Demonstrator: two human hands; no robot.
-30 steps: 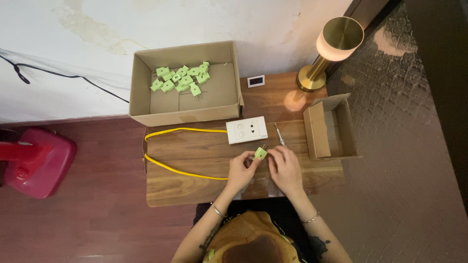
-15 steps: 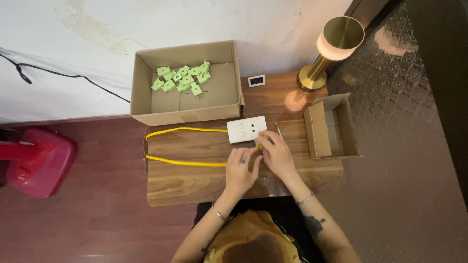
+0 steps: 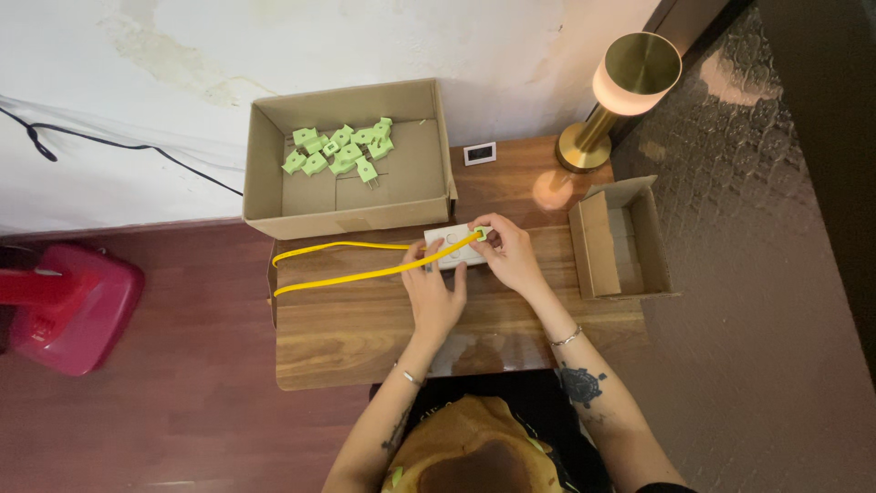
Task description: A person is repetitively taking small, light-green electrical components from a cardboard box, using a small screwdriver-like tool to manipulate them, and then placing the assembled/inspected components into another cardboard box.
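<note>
From my remote view, the white rectangular power strip [image 3: 453,248] was largely covered by the left hand [image 3: 434,294] and right hand [image 3: 507,256]. The small green plastic plug [image 3: 478,235] at the right fingertips was too small to tell whether it was seated. The red plastic object [image 3: 64,306] was cut off by the left edge.

On your table [image 3: 365,338], the power strip [image 3: 452,251] lies under both hands, the big box [image 3: 351,210] of plugs [image 3: 338,151] behind it, the small box [image 3: 620,239] right, the lamp [image 3: 620,100] behind that.
</note>
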